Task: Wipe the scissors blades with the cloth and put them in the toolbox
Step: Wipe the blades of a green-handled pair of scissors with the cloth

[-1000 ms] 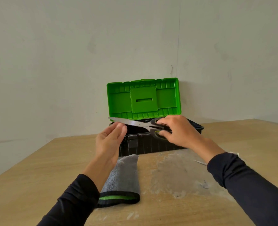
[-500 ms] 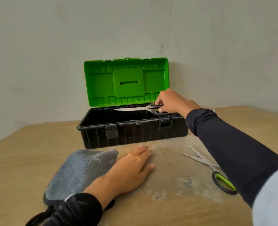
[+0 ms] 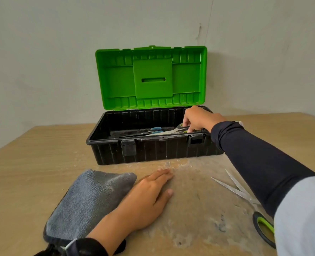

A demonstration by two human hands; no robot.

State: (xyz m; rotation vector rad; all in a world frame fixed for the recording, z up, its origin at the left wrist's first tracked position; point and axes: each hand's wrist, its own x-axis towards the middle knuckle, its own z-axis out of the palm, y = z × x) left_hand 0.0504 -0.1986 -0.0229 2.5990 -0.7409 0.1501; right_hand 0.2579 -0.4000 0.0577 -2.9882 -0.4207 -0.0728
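Pale plaster wall behind a tan wooden table, with the toolbox open on it and the scissors now lowered inside.

Half a second ago the right hand held the green-and-black-handled scissors level above the ribbed black plastic box; now it reaches over the rim and its curled fingers pinch the handle while the steel blades lie low in the tub, next to a blue-handled pair already on the floor of the box. The glossy green lid stands upright against the wall. The left hand stays flat on the table, fingers straight and together, its wrist side touching the folded grey terry cloth. Another pair of scissors, blades spread, lies on the scuffed, whitish patch of table under the right forearm.
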